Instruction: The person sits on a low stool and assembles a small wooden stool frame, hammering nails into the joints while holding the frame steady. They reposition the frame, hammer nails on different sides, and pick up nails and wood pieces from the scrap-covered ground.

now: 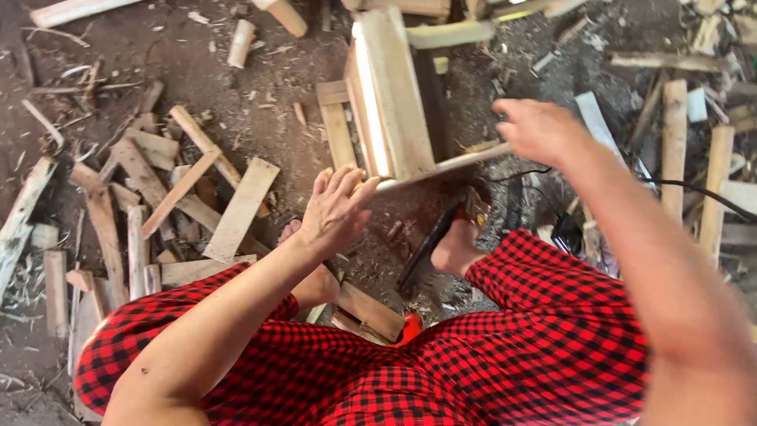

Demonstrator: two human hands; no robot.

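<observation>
The person sits low over a dirt floor (pixel 260 118) strewn with wood offcuts and shavings, knees in red-and-black checked trousers (pixel 489 363) spread to either side. Between the knees stands a pale wooden frame (pixel 390 99) — a thick plank upright in the middle with thinner slats joined to it, reaching away from the body. A thin wooden strip (pixel 441 167) runs across its near end, from one hand to the other. The left hand (pixel 335 209) rests at the strip's near-left end, fingers (pixel 347 180) stretched out almost straight and pressed against the wood rather than closed round it. The right hand (pixel 540 130) is at the strip's far-right end, seen from the back and somewhat blurred; its fingers curl downward over the strip, though whether they truly clasp it I cannot tell. Below the strip both bare feet show on the ground, the right foot (pixel 457 244) in a dark sandal strap, the left foot (pixel 311 276) partly behind the left forearm. A black cable (pixel 694 189) trails across the floor on the right. To the left lies a loose heap of flat boards (pixel 181 205) — short planks crossed over one another, well apart from the hands.
</observation>
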